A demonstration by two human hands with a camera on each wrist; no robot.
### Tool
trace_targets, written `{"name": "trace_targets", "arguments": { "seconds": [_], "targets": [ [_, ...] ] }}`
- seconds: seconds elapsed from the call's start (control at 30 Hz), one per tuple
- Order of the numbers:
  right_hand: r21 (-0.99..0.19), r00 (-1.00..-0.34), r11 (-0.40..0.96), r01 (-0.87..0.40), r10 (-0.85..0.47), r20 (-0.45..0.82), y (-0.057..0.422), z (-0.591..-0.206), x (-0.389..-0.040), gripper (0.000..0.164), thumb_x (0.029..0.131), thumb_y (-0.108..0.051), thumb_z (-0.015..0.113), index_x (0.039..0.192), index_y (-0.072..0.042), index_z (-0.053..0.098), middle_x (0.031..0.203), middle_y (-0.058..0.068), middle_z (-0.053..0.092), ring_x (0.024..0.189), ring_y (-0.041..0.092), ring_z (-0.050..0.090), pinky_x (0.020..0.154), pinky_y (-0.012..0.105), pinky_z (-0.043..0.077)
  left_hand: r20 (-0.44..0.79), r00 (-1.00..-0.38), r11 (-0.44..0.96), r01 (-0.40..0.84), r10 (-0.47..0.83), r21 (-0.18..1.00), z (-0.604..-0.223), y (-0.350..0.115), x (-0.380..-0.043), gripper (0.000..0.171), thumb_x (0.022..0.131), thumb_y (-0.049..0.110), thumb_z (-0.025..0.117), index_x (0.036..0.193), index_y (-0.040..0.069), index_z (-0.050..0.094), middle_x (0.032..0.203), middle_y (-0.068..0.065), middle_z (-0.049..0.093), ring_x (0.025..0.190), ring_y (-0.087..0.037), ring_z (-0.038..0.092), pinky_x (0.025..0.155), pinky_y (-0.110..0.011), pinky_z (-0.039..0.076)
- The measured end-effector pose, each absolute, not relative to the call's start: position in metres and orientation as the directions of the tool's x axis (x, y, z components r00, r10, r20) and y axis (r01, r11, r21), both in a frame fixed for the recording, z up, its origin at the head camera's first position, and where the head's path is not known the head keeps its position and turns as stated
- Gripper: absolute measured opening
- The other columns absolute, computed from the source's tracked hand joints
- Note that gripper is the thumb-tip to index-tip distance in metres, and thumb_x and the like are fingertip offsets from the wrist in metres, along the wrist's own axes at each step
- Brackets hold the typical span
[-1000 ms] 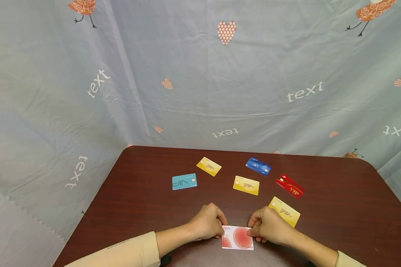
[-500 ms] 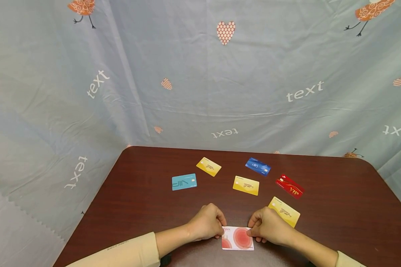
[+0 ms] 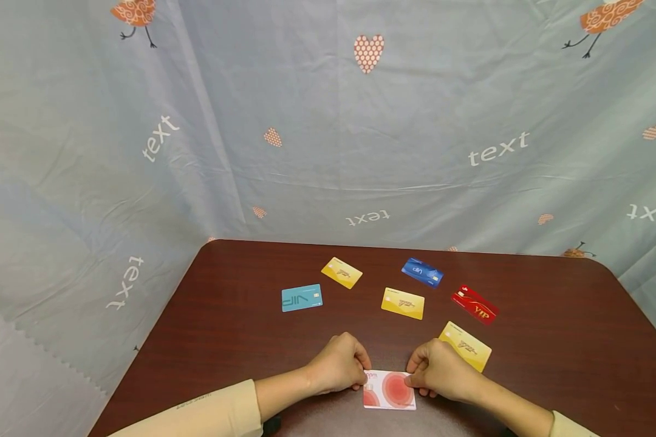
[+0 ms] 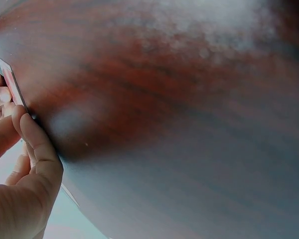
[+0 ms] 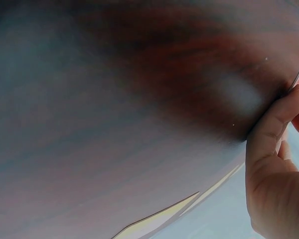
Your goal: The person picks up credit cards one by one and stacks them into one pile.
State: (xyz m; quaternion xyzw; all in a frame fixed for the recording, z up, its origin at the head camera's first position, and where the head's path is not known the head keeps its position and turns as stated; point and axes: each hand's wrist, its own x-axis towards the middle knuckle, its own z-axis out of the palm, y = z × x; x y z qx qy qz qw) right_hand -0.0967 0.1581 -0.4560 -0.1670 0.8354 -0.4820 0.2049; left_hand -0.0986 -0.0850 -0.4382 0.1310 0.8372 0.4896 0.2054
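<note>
A white card with red and pink circles (image 3: 389,390) is at the front middle of the table in the head view. My left hand (image 3: 340,365) pinches its left edge between thumb and fingers. On the opposite edge my right hand (image 3: 443,370) pinches the card the same way, its thumb over the red circle. The left wrist view shows the card (image 4: 13,84) nearly edge-on, tilted, between the fingertips of both hands. Only a thin strip of it shows past the fingers in the right wrist view. A yellow card (image 3: 466,346) lies just behind my right hand, which partly covers it.
Further back on the dark wooden table (image 3: 224,352) lie a teal VIP card (image 3: 302,298), two more yellow cards, one at back left (image 3: 342,272) and one in the middle (image 3: 403,303), a blue VIP card (image 3: 423,272) and a red VIP card (image 3: 474,304). A patterned curtain (image 3: 306,152) hangs behind.
Both hands keep their pinch on the white and red card and stay in place. The card's tilt shifts very slightly; the other cards have not moved.
</note>
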Motion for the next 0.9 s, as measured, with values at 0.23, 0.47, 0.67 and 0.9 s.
{"name": "trace_targets", "arguments": {
  "seconds": [0.23, 0.47, 0.67, 0.9],
  "targets": [
    [-0.870, -0.866, 0.486, -0.085, -0.467, -0.176, 0.158, -0.457, -0.096, 0.018, 0.084, -0.005, 0.085, 0.075, -0.005, 0.070, 0.058, -0.001, 0.061, 0.047, 0.008, 0.057, 0.042, 0.022, 0.050, -0.233, -0.878, 0.492, 0.004, 0.417, 0.870, -0.437, -0.085, -0.100, 0.021, 0.070, -0.023, 0.072, 0.073, -0.002, 0.073, 0.055, 0.002, 0.062, 0.043, -0.006, 0.054, 0.042, -0.016, 0.044],
    [-0.875, -0.866, 0.478, -0.074, -0.465, -0.181, 0.160, -0.457, -0.095, 0.016, 0.085, -0.004, 0.085, 0.079, -0.004, 0.070, 0.061, 0.001, 0.062, 0.049, 0.012, 0.058, 0.042, 0.024, 0.051, -0.244, -0.873, 0.487, -0.008, 0.422, 0.873, -0.436, -0.084, -0.101, 0.020, 0.070, -0.022, 0.072, 0.076, -0.003, 0.073, 0.055, 0.001, 0.062, 0.043, -0.007, 0.054, 0.043, -0.016, 0.044],
    [-0.889, -0.873, 0.454, -0.068, -0.458, -0.167, 0.167, -0.448, -0.096, 0.016, 0.086, -0.004, 0.083, 0.090, 0.000, 0.068, 0.068, 0.001, 0.063, 0.055, 0.014, 0.059, 0.045, 0.024, 0.050, -0.209, -0.869, 0.478, 0.036, 0.448, 0.877, -0.427, -0.087, -0.110, 0.017, 0.074, -0.016, 0.077, 0.085, -0.004, 0.073, 0.057, 0.001, 0.061, 0.049, -0.010, 0.055, 0.048, -0.019, 0.043],
    [-0.866, -0.898, 0.490, -0.102, -0.420, -0.132, 0.179, -0.430, -0.097, 0.021, 0.088, -0.008, 0.081, 0.100, 0.002, 0.068, 0.079, 0.001, 0.064, 0.064, 0.012, 0.060, 0.056, 0.023, 0.051, -0.141, -0.855, 0.497, 0.150, 0.500, 0.855, -0.406, -0.090, -0.126, 0.019, 0.082, -0.005, 0.081, 0.099, -0.003, 0.075, 0.069, 0.002, 0.061, 0.061, -0.008, 0.053, 0.059, -0.022, 0.045]
  ]
}}
